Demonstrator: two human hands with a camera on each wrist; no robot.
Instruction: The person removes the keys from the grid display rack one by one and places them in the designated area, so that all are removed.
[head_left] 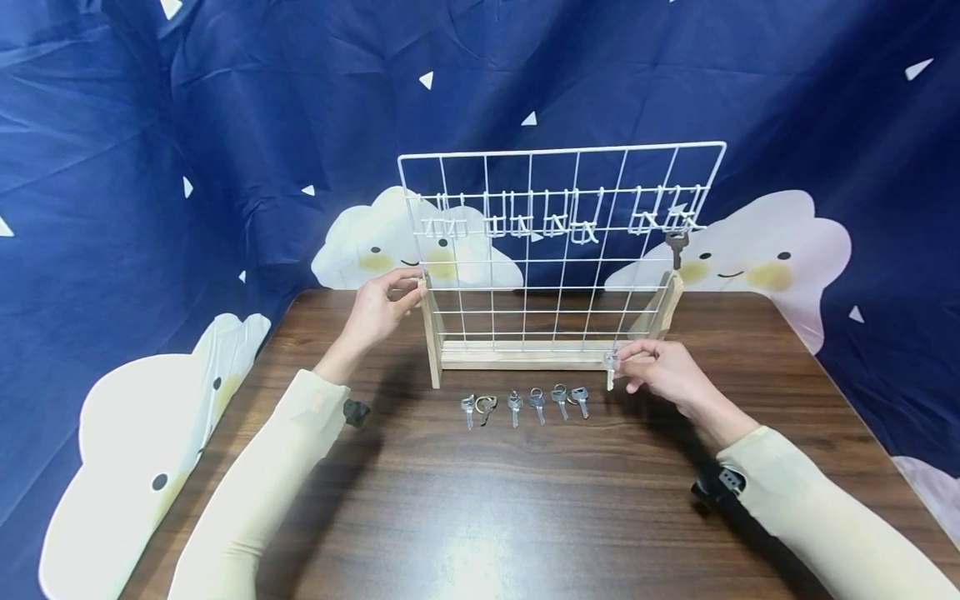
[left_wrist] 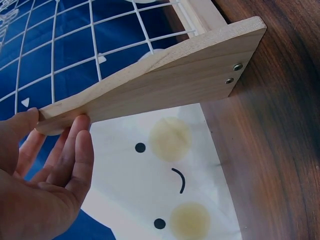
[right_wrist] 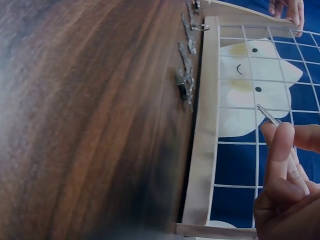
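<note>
A white wire grid rack (head_left: 536, 312) stands in a wooden base. My left hand (head_left: 381, 308) grips the upper tip of its left wooden side panel (left_wrist: 165, 75), thumb on one side and fingers on the other. Low in front of the grid's right part, my right hand (head_left: 660, 371) pinches a silver key (head_left: 611, 371) whose blade points down. In the right wrist view, thumb and fingers partly hide that key (right_wrist: 269, 116). A dark key (head_left: 677, 248) hangs from the rightmost hooks (head_left: 681, 218).
A row of several keys (head_left: 515, 404), some with rings, lies on the brown wooden table (head_left: 420, 508) before the base rail (head_left: 525, 358). More white hooks (head_left: 555, 223) line the grid's upper part. Behind hangs a blue cloth (head_left: 300, 108) with clouds.
</note>
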